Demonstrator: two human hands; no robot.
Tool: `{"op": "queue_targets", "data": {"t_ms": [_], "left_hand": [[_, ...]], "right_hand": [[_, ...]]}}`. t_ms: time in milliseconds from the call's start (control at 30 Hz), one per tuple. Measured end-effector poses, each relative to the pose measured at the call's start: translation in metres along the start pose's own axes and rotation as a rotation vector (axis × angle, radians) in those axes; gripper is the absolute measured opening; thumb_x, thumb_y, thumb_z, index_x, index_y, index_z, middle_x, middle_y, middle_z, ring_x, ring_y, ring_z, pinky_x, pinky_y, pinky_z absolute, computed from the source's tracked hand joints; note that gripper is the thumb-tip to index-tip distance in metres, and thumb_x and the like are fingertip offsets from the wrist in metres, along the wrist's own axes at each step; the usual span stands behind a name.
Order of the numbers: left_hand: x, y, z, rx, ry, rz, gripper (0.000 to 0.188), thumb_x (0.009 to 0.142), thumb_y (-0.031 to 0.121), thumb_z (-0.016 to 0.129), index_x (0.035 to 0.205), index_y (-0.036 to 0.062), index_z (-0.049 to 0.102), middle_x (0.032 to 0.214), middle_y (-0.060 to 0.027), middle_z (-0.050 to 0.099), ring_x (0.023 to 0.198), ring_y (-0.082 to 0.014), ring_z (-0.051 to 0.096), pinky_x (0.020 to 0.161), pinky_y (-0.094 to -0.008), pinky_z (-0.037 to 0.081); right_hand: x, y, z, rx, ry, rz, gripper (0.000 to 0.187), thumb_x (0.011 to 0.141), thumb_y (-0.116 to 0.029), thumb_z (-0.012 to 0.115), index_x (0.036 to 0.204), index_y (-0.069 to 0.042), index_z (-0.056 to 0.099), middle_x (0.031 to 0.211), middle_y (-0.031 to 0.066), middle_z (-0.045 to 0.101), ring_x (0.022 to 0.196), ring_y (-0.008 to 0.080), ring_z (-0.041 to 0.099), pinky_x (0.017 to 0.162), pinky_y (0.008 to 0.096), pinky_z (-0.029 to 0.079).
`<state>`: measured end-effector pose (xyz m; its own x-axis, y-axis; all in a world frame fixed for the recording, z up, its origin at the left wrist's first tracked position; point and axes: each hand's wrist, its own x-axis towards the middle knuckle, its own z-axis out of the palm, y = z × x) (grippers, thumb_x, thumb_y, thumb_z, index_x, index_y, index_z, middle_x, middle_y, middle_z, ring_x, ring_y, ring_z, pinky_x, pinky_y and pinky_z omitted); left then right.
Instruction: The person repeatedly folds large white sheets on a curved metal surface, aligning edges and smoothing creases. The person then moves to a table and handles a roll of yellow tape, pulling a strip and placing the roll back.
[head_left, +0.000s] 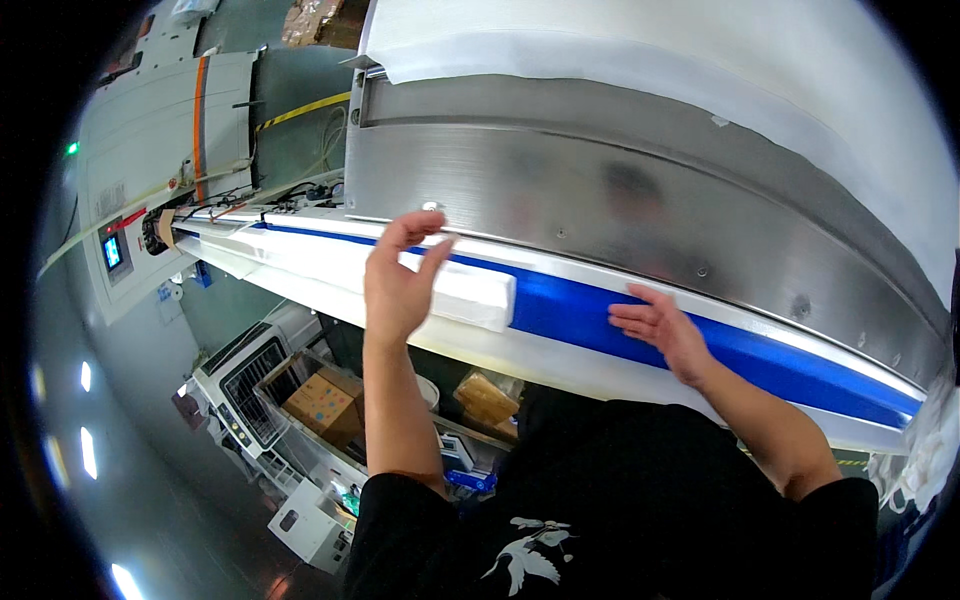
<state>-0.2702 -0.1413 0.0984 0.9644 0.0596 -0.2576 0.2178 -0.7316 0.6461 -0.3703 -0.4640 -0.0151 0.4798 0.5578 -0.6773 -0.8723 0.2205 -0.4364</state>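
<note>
My left hand is raised over a long white block, soft-looking and flat-sided, lying on a blue conveyor belt. Its fingers curl forward with the thumb apart, and nothing shows between them. The fingertips appear close to a small bright fitting at the lower edge of a brushed steel panel; whether they touch it I cannot tell. Further right, my right hand hovers over the bare blue belt with its fingers stretched out, holding nothing. The white block's left part is hidden behind my left hand and forearm.
White sheet material drapes over the steel panel's top. At left stands a white machine cabinet with a small lit screen. Below the belt are a cardboard box and a black-grilled unit. White crumpled material hangs at right.
</note>
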Motion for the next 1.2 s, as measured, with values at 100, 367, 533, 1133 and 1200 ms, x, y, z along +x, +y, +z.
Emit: {"op": "queue_targets", "data": {"t_ms": [100, 367, 533, 1133, 1200], "left_hand": [[0.02, -0.023, -0.002, -0.109, 0.136, -0.055, 0.024, 0.086, 0.009, 0.068, 0.108, 0.0028, 0.063, 0.101, -0.0085, 0.069, 0.093, -0.0179, 0.064, 0.085, -0.0309, 0.049], [0.109, -0.045, 0.061, 0.345, 0.378, 0.417, 0.03, 0.085, 0.015, 0.064, 0.113, 0.0076, 0.059, 0.116, -0.0142, 0.059, 0.109, -0.0332, 0.055, 0.095, -0.0451, 0.042], [0.137, -0.058, 0.109, 0.381, 0.49, 0.388, 0.029, 0.087, 0.019, 0.061, 0.113, 0.0074, 0.057, 0.119, -0.0117, 0.058, 0.114, -0.0308, 0.053, 0.101, -0.0458, 0.038], [0.144, -0.049, 0.117, 0.278, 0.474, 0.359, 0.031, 0.085, 0.014, 0.058, 0.114, 0.0067, 0.056, 0.12, -0.0107, 0.057, 0.117, -0.0306, 0.052, 0.103, -0.0471, 0.036], [0.144, -0.05, 0.118, 0.266, 0.479, 0.365, 0.031, 0.085, 0.014, 0.057, 0.115, 0.0065, 0.056, 0.121, -0.0111, 0.057, 0.117, -0.0308, 0.051, 0.103, -0.0473, 0.036]], "right_hand": [[-0.009, -0.013, -0.023, -0.041, 0.085, -0.102, 0.058, 0.102, -0.047, 0.031, 0.14, -0.004, 0.037, 0.124, 0.0166, 0.059, 0.108, 0.0233, 0.061, 0.094, 0.0352, 0.045], [0.05, -0.116, -0.001, -0.633, 0.284, -0.585, 0.039, 0.093, -0.015, 0.058, 0.129, -0.005, 0.049, 0.096, 0.0093, 0.067, 0.083, 0.0155, 0.063, 0.074, 0.0302, 0.05], [0.123, -0.221, 0.062, -1.072, 0.307, -0.82, 0.039, 0.087, -0.015, 0.062, 0.124, -0.005, 0.051, 0.09, 0.0114, 0.068, 0.078, 0.0221, 0.066, 0.072, 0.0335, 0.051], [0.314, -0.331, 0.131, -1.508, 0.289, -0.941, 0.041, 0.081, -0.026, 0.068, 0.118, -0.01, 0.061, 0.09, 0.0079, 0.071, 0.083, 0.0256, 0.068, 0.078, 0.0395, 0.053], [0.313, -0.33, 0.132, -1.495, 0.278, -0.958, 0.04, 0.081, -0.024, 0.07, 0.116, -0.007, 0.06, 0.083, 0.0055, 0.069, 0.076, 0.0205, 0.065, 0.073, 0.0344, 0.051]]}}
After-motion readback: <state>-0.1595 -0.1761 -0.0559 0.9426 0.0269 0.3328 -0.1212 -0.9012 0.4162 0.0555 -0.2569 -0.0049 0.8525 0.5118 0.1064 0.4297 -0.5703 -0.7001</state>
